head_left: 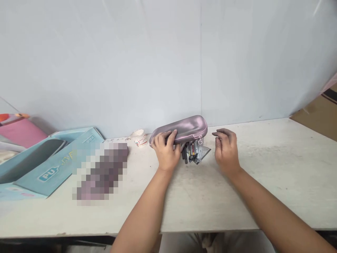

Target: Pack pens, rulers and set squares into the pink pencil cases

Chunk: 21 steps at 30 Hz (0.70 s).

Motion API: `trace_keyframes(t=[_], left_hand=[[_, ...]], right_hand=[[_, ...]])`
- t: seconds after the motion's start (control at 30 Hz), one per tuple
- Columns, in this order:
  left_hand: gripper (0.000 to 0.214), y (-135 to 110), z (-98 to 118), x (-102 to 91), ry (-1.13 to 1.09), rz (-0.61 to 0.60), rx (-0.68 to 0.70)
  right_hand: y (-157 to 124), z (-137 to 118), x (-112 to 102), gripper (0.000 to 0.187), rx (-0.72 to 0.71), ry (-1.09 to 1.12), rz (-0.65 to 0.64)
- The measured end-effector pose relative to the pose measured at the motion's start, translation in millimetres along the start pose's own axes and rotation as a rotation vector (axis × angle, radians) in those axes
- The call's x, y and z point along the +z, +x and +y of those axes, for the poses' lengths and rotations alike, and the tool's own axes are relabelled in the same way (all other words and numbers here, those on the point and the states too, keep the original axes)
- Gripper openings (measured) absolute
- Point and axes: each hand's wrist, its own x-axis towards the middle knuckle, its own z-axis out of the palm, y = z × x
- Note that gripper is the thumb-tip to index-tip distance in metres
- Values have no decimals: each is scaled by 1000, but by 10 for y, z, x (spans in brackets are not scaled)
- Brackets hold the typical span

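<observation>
A shiny purple-pink zippered pencil case (181, 127) sits near the wall, its zipper along the near side. My left hand (166, 149) grips the left part of the case, with the fingers over its top and the thumb at the near side. A small pull (200, 139) hangs at the right end of the zipper. Close in front of the case lie several dark pens (188, 151) and a clear ruler or set square (204, 154), partly hidden by it. To the right, apart from the case, my right hand (226, 151) has bent fingers with a gap to the thumb.
A white paper cup (139, 137) stands left of the case. A pixelated purple object (105, 172) lies further left, beside an open light-blue box (60, 161) with dark items inside. Cardboard (318, 112) leans at the far right. The wall (131, 63) closes off the white table (276, 182) behind.
</observation>
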Motion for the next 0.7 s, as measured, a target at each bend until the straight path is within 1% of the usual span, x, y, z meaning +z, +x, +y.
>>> trace_keyframes(t=[0.13, 0.2, 0.27, 0.43, 0.57, 0.7], left_hand=[[45, -15, 1, 26, 59, -63, 16], [45, -21, 29, 41, 64, -92, 32], [44, -25, 59, 53, 63, -110, 50], [42, -25, 91, 61, 62, -122, 56], [41, -29, 82, 53, 62, -139, 27], [43, -35, 94, 46, 36, -199, 21]], right_hand=[[4, -83, 21, 14, -58, -18, -33], [-6, -104, 54, 18, -76, -56, -47], [-14, -104, 76, 21, -59, -94, -43], [-21, -69, 55, 14, 4, -129, -58], [-27, -82, 27, 8, 13, -93, -78], [-6, -89, 7, 6, -3, -51, -78]])
